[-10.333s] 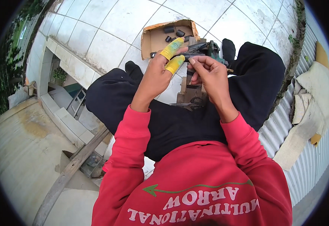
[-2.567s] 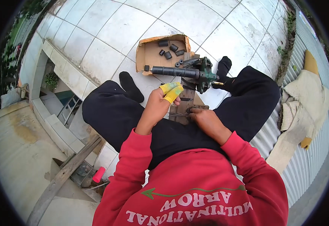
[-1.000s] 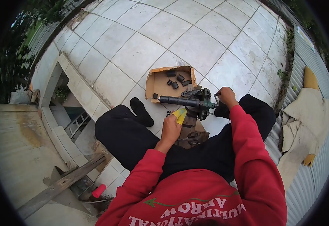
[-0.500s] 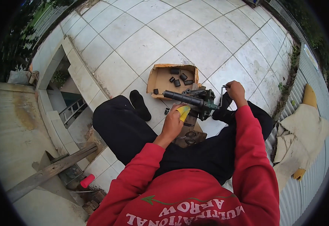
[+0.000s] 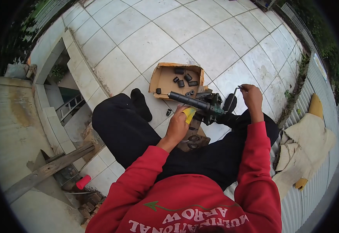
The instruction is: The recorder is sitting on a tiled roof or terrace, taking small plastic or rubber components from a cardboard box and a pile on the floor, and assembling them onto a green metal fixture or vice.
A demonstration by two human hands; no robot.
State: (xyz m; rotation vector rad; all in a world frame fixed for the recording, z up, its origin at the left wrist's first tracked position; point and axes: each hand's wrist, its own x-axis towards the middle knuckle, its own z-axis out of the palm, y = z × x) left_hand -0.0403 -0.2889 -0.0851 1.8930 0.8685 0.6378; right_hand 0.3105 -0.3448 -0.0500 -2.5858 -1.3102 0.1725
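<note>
Between my legs stands a dark green hand-cranked device [image 5: 215, 104] with a long black ringed cylinder [image 5: 192, 101] pointing left. My left hand [image 5: 176, 129] is closed on a yellow piece, perhaps sandpaper or cloth [image 5: 189, 113], pressed against the cylinder's near side. Its fingertips are partly hidden under the cylinder. My right hand [image 5: 252, 97] grips the end of the bent metal crank [image 5: 232, 99] on the device's right side. Below the device, dark rings [image 5: 193, 145] rest on a brown block or board.
Just beyond the cylinder, a shallow cardboard box [image 5: 154, 79] holds several short black sleeves [image 5: 180, 71]. A small dark part [image 5: 168, 112] lies on the tiled floor near my foot [image 5: 140, 104]. Beige cloth [image 5: 307, 136] lies on corrugated sheet at the right. A wooden beam [image 5: 47, 173] juts in at left.
The crank's outer end and my right hand have swung slightly to the right. My left hand keeps the yellow piece on the cylinder. The whole view has shifted a little.
</note>
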